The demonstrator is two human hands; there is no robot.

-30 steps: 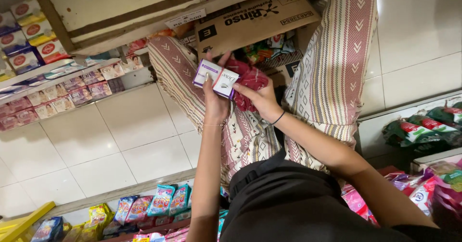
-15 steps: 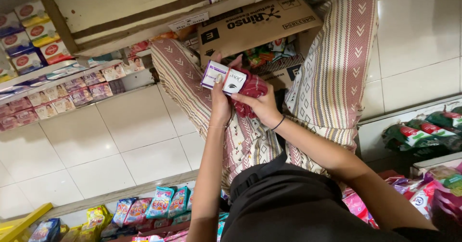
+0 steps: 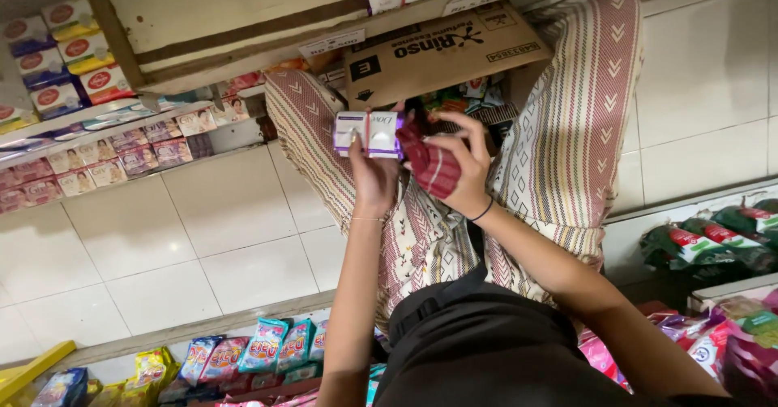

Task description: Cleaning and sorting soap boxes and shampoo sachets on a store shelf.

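A white tiled floor (image 3: 203,237) fills most of the view, with low shelves (image 3: 121,132) of small colourful packets along one side and a row of bright sachets (image 3: 243,350) along the near edge. The person sits on the tiles in striped patterned trousers (image 3: 567,132), knees spread apart, and a brown cardboard box (image 3: 438,51) lies between the knees against the shelf, its flap open over more small packets inside. At the right edge, dark green and red bags (image 3: 713,237) lie on a lower ledge. Both bare arms reach forward over the lap toward the box. The right hand (image 3: 462,164), a thin dark band at its wrist, has its fingers curled closed around a crumpled red checked cloth (image 3: 429,164), which touches the side of the pack in the other hand. The left hand (image 3: 373,176) grips from below a small white pack with purple ends (image 3: 369,133), thumb and fingers closed on its edge. The pack is held level just in front of the box opening, above the lap and between the two knees.
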